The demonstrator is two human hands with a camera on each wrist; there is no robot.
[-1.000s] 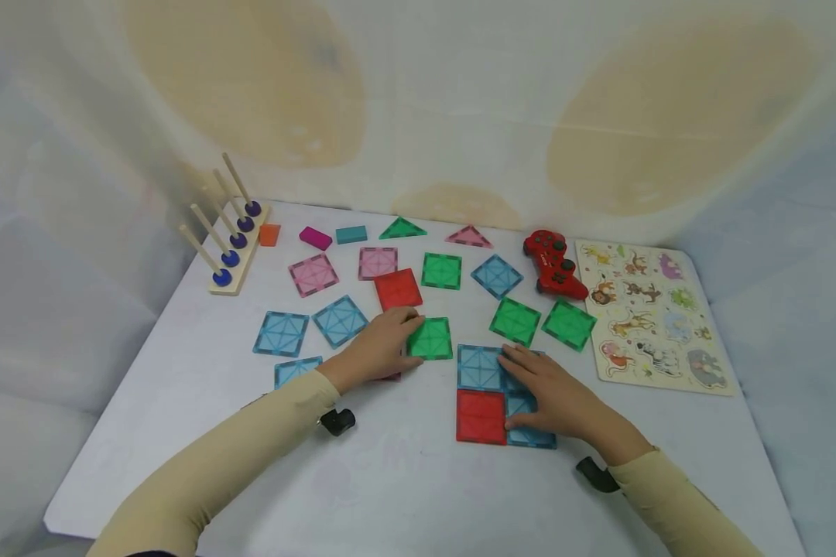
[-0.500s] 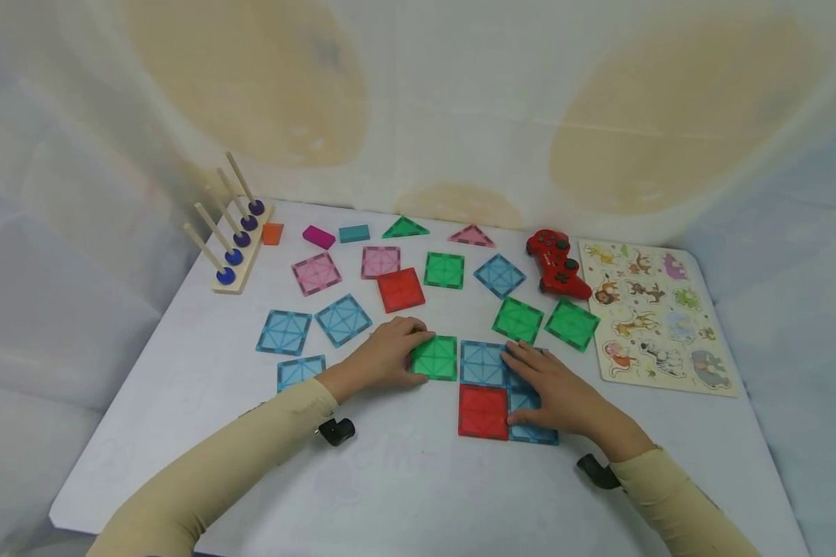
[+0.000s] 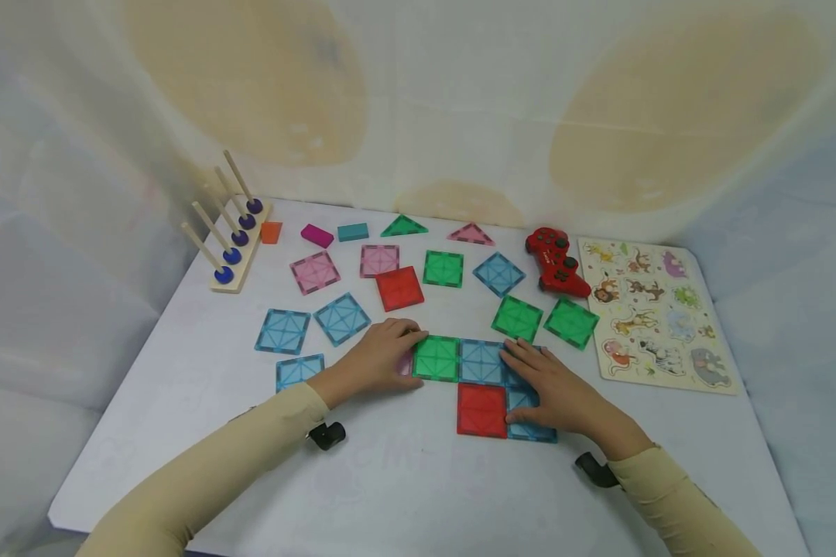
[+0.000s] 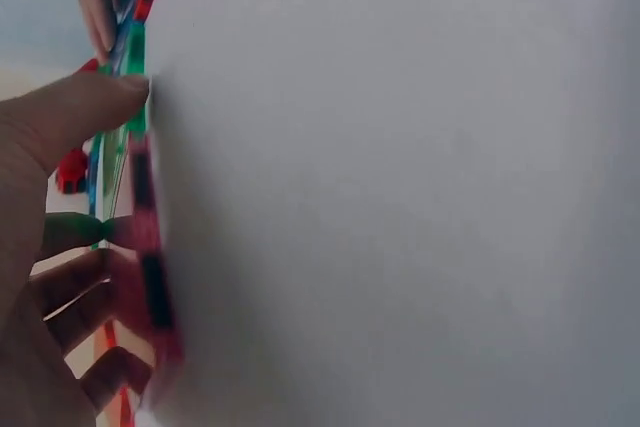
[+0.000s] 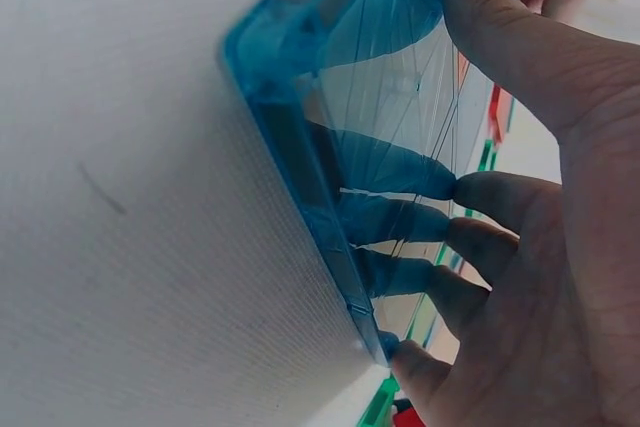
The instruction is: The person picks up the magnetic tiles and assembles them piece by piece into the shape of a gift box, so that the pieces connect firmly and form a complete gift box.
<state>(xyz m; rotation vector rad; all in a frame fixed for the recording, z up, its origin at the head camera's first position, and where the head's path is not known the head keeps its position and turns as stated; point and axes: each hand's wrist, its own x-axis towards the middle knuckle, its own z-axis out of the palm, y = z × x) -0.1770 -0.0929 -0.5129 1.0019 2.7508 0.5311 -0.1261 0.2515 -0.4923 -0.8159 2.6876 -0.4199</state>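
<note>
While the left hand point(image 3: 375, 357) spreads its thumb and fingers over a pink tile point(image 3: 406, 364) and the left edge of a green tile point(image 3: 436, 359), the right hand point(image 3: 559, 391) rests with fingers splayed on blue tiles point(image 3: 521, 397). The green tile lies flat on the white table point(image 3: 404, 487), edge to edge with the far-left blue tile point(image 3: 482, 362), whose near side adjoins a red tile point(image 3: 482, 410).

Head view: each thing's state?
Left hand, gripping near pink tile
Right hand, spread over blue tiles
Near pink tile, partly hidden
Near green tile, against blue tile
Near red tile, against blue tiles
Far red tile, overlapping a pink tile
Other tiles, flat
Blocks, lying apart
Peg rack, upright, ring on each peg
Controller, buttons up
Puzzle, picture up
</note>
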